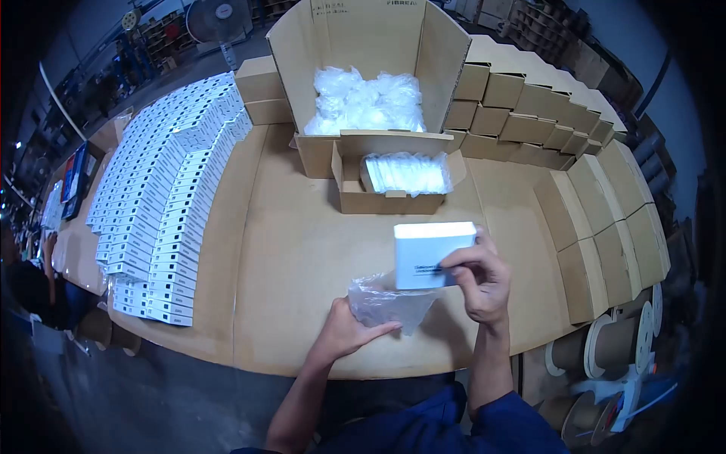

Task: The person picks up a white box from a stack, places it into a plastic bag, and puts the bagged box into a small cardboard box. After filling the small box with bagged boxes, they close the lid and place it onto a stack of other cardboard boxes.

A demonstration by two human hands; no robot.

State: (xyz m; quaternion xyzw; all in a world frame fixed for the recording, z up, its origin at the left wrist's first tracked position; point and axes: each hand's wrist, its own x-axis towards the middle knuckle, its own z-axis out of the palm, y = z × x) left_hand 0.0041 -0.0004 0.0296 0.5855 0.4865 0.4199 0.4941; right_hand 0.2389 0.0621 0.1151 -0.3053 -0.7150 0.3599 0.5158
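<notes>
Our right hand (484, 274) pinches the stiff, likely light white box (432, 256) by its side; left hand (352, 330), half-curled, holds the flimsy, probably slippery plastic bag (387, 301), best gripped at its rim.

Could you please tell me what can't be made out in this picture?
All in the head view:
- Contents of the white box in the right hand: its panels hide them.
- Small print on that box: too small and blurred.
- Some fingers of the left hand: behind the plastic bag.
- Floor of the large carton: plastic packaging covers it.
</notes>
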